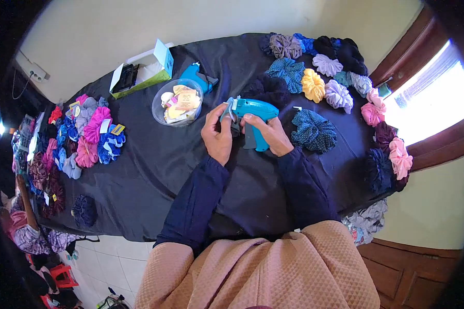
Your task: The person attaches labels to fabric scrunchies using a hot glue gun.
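Looking down at a big tabletop [154, 170] covered in black cloth, with scrunchies everywhere: a bright pile of tagged ones [87, 136] off to the left, a loose arc of untagged ones [340, 95] curving round the top right, and a dark dotted scrunchie [314, 131] lying just beside the right hand. Near the middle sits a clear round bowl of paper tags [178, 102], with an open green-and-white box [144, 72] behind it and a second teal gun [198, 76] lying flat next to that. The teal tagging gun [252, 116] is held up just above the cloth, centre of the tabletop, close to the body. It's a pistol-shaped plastic thing, glossy, with a darker grip and a pale nose end where the needle sits. The right hand [273, 135] is wrapped around the grip, and the left hand [217, 135] is pinching at the nose with fingertips right by the needle. My worry is that if the trigger gets squeezed while those fingers are there, it'd jab a fingertip. Can't make out the needle itself, too small.
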The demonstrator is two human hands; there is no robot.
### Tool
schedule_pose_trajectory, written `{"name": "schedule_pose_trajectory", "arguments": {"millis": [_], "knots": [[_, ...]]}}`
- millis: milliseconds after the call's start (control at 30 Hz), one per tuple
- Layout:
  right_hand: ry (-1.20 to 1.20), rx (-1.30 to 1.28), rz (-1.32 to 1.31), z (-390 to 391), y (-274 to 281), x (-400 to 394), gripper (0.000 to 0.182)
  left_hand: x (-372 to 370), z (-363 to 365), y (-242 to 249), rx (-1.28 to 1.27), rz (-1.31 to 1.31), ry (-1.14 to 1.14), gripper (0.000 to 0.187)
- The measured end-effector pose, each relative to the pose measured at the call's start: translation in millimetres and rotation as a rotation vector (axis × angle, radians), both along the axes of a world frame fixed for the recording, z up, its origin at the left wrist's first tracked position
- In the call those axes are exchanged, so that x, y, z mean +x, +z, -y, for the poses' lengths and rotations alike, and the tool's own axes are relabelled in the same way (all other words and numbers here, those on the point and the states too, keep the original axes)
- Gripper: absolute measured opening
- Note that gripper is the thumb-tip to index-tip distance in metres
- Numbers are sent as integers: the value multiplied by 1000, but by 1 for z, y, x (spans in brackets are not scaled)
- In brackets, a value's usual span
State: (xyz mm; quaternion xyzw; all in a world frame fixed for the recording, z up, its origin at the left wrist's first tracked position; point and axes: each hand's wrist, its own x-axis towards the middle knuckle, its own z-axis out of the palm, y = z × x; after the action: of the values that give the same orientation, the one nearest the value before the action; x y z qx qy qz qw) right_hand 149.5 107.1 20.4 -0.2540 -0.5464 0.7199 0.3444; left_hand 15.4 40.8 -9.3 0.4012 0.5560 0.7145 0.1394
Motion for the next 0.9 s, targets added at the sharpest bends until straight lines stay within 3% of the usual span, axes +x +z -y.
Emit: {"name": "schedule_pose_trajectory", "arguments": {"millis": [200,900], "knots": [[65,-107,-18,0,10,6,30,-1,-2,-4,25,34,-20,27],[51,-47,7,-1,0,0,28,-3,-2,-6,26,94,-77,25]]}}
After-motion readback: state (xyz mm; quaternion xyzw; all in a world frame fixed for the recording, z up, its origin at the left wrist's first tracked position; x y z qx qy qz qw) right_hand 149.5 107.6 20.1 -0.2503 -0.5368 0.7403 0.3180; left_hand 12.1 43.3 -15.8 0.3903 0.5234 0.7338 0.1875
